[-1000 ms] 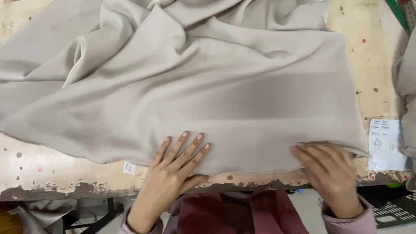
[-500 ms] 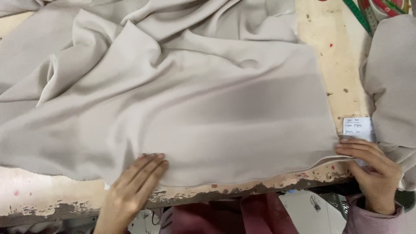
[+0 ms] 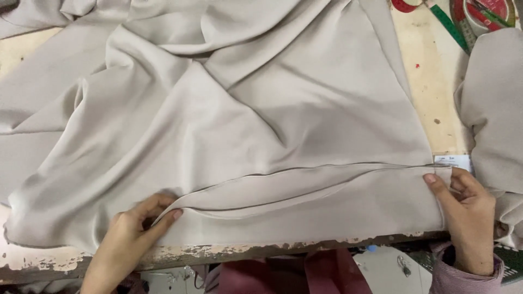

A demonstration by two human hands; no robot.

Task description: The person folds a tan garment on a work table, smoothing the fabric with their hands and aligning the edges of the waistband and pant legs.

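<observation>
place: sewing workshop | cues: beige fabric (image 3: 245,136), worn worktable (image 3: 430,92), measuring tape (image 3: 490,13)

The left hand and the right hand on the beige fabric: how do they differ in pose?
The left hand pinches a fold of the large beige fabric near the table edge, fingers curled; the right hand holds the fabric's right end, fingers straighter. A striped cuff shows at the right wrist, none at the left. Both grip the same folded strip.

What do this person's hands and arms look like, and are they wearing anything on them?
Both hands are bare, with no gloves or rings visible. The right hand has a cuffed sleeve in fine pink-and-white stripes at the wrist. The left hand and its forearm show no sleeve.
</observation>
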